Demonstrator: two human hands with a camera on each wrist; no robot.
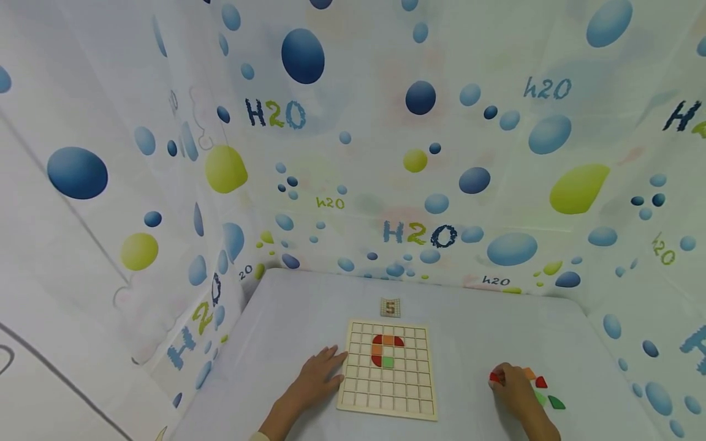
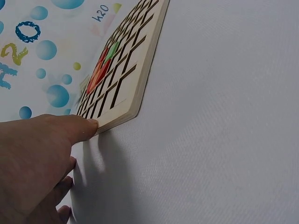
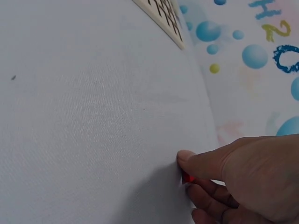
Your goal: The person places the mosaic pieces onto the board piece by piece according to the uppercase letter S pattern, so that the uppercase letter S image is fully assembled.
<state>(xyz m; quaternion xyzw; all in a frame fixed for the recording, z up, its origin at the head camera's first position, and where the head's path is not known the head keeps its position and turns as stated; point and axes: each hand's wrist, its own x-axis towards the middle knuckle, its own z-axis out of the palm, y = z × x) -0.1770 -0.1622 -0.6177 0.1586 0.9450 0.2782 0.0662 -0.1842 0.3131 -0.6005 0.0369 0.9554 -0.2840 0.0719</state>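
Note:
My right hand (image 1: 515, 389) pinches a small red piece (image 3: 188, 178) between thumb and fingers, low over the white table at the right. The fingers of my left hand (image 1: 317, 376) rest on the left edge of a wooden grid board (image 1: 408, 392), thumb against its rim in the left wrist view. On the board, red rounded pieces (image 1: 399, 341), orange squares (image 1: 377, 350) and one light green square (image 1: 388, 362) form a hooked shape in the upper middle cells. Beyond the board lies a small card (image 1: 390, 307) bearing an S-like figure.
Beside my right hand lie loose pieces: an orange one (image 1: 529, 373), a red one (image 1: 541, 382), a light green one (image 1: 540, 398) partly behind the hand, and a dark green one (image 1: 556, 402). A bubble-print curtain (image 1: 364, 171) hangs behind and beside the white table (image 1: 463, 343).

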